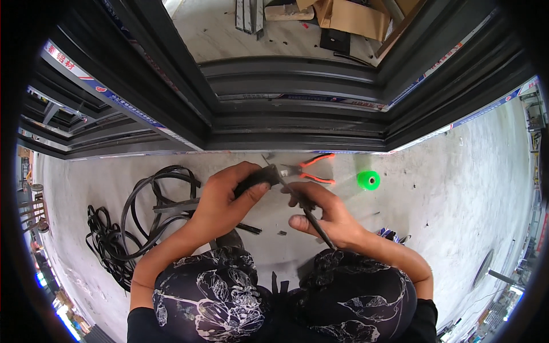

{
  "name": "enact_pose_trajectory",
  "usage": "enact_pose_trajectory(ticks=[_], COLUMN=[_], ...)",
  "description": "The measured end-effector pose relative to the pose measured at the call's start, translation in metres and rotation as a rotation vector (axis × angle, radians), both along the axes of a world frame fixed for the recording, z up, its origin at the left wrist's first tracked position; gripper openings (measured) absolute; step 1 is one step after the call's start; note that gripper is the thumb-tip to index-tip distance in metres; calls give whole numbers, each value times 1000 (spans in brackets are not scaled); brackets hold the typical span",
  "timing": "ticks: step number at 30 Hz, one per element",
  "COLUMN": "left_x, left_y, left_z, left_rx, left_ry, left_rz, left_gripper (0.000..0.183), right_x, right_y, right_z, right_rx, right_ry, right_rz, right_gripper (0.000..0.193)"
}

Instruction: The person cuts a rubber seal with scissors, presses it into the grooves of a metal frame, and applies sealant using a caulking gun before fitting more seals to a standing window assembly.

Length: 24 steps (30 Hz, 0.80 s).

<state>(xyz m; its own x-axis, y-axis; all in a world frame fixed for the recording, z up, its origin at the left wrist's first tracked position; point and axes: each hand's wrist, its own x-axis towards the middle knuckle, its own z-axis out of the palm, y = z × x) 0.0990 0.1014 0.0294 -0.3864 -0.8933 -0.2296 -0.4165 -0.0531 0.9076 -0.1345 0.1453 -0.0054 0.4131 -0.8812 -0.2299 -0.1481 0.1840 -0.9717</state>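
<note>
both hands, left hand point(226, 197) and right hand point(320, 214), close their fingers around a black strip point(309, 214) near pliers point(306, 168).

Head cam, fisheye, looks straight down, close over hands point(274, 203), floor point(446, 194).

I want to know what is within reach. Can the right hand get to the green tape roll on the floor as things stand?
Probably yes, but not freely. The green tape roll lies on bare concrete beyond the right hand with nothing between them, yet that hand already grips a thin black strip, so it would need to let go first.
</note>
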Motion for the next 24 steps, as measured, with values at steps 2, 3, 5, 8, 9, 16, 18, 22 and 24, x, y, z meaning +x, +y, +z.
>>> enact_pose_trajectory(ticks=[2,3,5,8,9,16,18,22,24], left_x=[-2,-1,0,2,2,1,1,4,5], left_y=[0,0,-1,1,1,2,2,2,1], left_z=[-2,-4,-9,-7,-5,6,5,7,7], left_rx=[-134,-133,-193,-181,-182,-139,-101,-61,22], left_ry=[-2,1,13,20,21,19,34,47,39], left_rz=[-4,-4,39,44,48,17,13,18,7], left_gripper=[25,25,28,29,29,29,29,29,28], right_x=[10,14,18,23,24,28,28,27,24], right_y=[-4,-5,-5,-4,-3,1,4,5,5], right_z=[-2,-2,-1,-4,-5,-1,-7,-7,-8], right_rx=[-11,-24,6,18,2,-156,-278,-286,-268], right_ry=[-5,-10,-32,-59,-66,117,161,157,155], right_rz=[-17,-34,-42,-56,-63,-107,-154,-154,-137], right_gripper=[65,66,66,64,62,40,35,34,34])
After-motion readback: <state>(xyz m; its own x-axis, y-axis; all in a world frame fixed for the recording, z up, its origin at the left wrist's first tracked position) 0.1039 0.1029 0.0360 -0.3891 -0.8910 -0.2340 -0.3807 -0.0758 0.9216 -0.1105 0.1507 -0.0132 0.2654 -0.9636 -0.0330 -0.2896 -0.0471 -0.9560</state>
